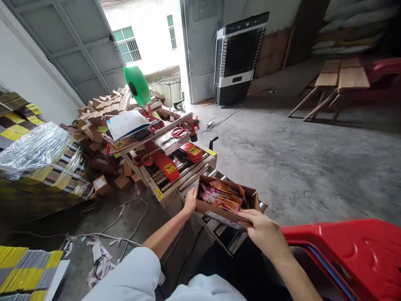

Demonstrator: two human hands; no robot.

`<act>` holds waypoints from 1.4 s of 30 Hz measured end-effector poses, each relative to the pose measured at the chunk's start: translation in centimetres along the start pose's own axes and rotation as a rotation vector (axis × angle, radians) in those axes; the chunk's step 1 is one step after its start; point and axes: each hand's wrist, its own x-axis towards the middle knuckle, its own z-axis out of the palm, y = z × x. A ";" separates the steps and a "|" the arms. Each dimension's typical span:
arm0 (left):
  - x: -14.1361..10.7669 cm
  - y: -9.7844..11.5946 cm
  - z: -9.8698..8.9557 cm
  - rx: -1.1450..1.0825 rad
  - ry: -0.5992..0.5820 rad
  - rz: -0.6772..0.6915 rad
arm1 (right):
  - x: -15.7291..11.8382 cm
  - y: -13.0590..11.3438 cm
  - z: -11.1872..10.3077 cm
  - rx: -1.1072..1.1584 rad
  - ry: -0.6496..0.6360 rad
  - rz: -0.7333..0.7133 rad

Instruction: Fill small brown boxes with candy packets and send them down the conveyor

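An open cardboard box (216, 210) sits tilted over the near end of the roller conveyor (232, 244). Inside it lie several pink and orange packets (224, 195). My left hand (189, 201) grips the box at its left end, fingers partly hidden behind the wall. At the near right side, my right hand (261, 228) holds the same box, its thumb and fingers against the wall and rim. Beyond the box stands a carton-sealing machine (169, 165) with red guards and a green tape roll (138, 85) on top.
Red scissors (179, 132) and papers (128, 124) rest on the machine. Many cartons (103, 110) are heaped behind it. A red plastic stool or table (351, 246) stands close at my right. Cables (125, 240) cross the floor at left. An air cooler (238, 58) stands by the door.
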 end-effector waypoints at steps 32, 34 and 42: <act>3.1 8.3 -4.1 0.650 -0.797 0.295 | 7.3 0.3 -0.8 0.147 -0.454 0.028; 3.5 7.9 -3.6 0.676 -0.735 0.261 | 7.5 1.1 -0.3 0.191 -0.367 0.130; 4.1 7.2 -1.5 0.954 -0.552 0.296 | 7.9 -2.4 -1.2 0.280 -0.093 0.132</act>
